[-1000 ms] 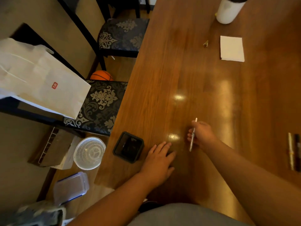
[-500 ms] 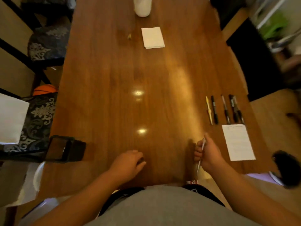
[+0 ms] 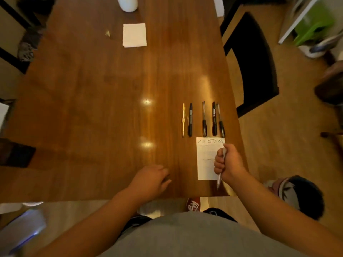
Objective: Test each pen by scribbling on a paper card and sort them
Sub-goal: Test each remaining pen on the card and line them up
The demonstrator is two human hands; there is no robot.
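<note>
The right hand [image 3: 230, 164] is gripping a silvery pen [image 3: 219, 179] in a closed fist, fingers curled round the barrel. One end of the pen is sticking out above the thumb and the other is pointing back toward the near edge of the table [image 3: 92, 108]. The fist is hovering over the right side of the paper card [image 3: 205, 160]; whether it is touching the card cannot be told.

The card is lying near the table's near right corner, its long sides running away from the person. It is carrying a line of looped scribble along its far edge.

Just beyond the card's far edge, five more pens are lying in a row, side by side, all pointing away from the person. From the left they are a thin yellow pen [image 3: 183, 119], a black pen [image 3: 190, 119] just beside it, a dark pen [image 3: 204, 118] lying apart from those, then a black marker-like pen [image 3: 214, 118] and a slim dark pen [image 3: 220, 120] close against each other nearest the right edge.

The left hand [image 3: 150, 179] is resting on the wood near the near edge, well left of the card, fingers loosely curled and holding nothing.

Toward the far edge, a white folded napkin [image 3: 134, 35] is lying flat, with a small gold scrap [image 3: 107, 33] just to its left and a white cylinder [image 3: 128, 3] standing beyond it. A black chair [image 3: 250, 62] is standing beside the right edge.
</note>
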